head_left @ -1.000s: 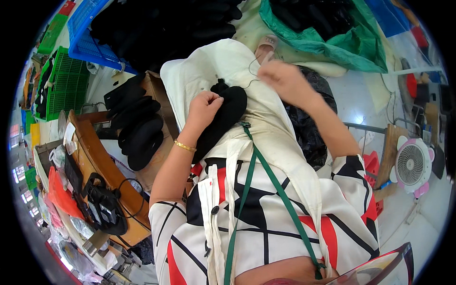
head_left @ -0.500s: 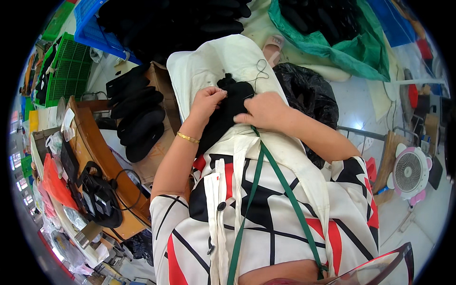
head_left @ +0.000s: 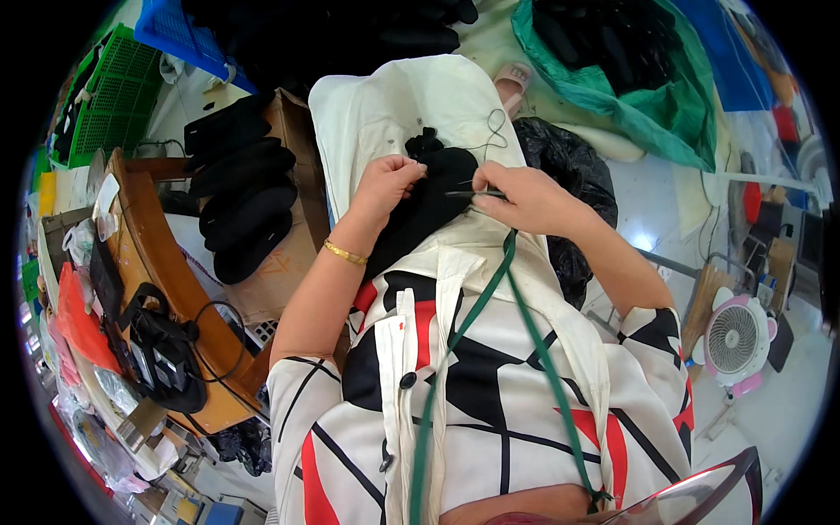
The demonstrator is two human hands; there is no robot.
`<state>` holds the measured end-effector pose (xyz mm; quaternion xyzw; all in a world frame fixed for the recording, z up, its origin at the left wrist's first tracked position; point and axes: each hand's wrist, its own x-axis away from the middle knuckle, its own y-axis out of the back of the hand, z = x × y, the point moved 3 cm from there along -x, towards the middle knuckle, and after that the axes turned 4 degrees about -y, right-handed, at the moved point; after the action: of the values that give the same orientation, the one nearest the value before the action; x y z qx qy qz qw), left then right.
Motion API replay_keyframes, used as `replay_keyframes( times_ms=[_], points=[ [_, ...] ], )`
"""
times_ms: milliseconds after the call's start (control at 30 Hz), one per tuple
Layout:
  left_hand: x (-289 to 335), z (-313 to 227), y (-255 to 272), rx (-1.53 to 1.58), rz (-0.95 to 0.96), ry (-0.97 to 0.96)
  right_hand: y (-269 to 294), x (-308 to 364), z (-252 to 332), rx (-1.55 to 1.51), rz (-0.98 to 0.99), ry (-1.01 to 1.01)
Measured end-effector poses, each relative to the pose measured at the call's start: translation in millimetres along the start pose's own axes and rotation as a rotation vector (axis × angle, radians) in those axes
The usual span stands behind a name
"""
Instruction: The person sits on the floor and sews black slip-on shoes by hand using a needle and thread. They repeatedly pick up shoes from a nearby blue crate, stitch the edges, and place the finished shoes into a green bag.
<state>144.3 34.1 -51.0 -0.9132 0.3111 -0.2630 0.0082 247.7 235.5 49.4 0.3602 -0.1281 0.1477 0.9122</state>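
Note:
A black fabric piece [head_left: 442, 179] with a rounded end lies across the white cloth [head_left: 350, 101] over my lap. My left hand [head_left: 389, 185] is closed in a pinch at its upper left edge, where a small gathered black bit [head_left: 423, 142] sticks up. Whether the fingertips hold cloth or thread is too small to tell. Closed round small metal thread snips [head_left: 458, 193], my right hand [head_left: 521, 199] is at the piece's right edge, blades pointing left over the fabric. A green ribbon [head_left: 497, 278] hangs from below this hand. Dark thread [head_left: 496, 131] loops on the white cloth.
Several similar black pieces [head_left: 245, 188] lie stacked on a cardboard box [head_left: 299, 175] at left, beside a wooden table [head_left: 157, 236]. Black pieces fill a green sack [head_left: 604, 109] at far right. A black plastic bag [head_left: 569, 166] and a fan [head_left: 735, 339] are at right.
My right hand has shifted right and turned, so the snips' blades now show over the fabric. The left hand keeps its pinch. The whole view has shifted slightly.

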Motion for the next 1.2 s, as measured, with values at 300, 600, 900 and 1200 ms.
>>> replay_keyframes(
  times_ms=[300,600,900,1200],
  points=[
    [5,-2,0,0.041,-0.027,0.029,-14,-36,14,0.397,-0.285,0.141],
    [5,-3,0,0.048,-0.024,0.038,-17,-44,14,0.453,-0.305,0.180],
    [6,-4,0,0.027,-0.027,0.045,-18,-44,16,0.482,-0.320,0.208],
    [8,-8,-1,0.081,-0.157,-0.045,-23,-21,42,0.499,-0.215,0.305]
  ],
)
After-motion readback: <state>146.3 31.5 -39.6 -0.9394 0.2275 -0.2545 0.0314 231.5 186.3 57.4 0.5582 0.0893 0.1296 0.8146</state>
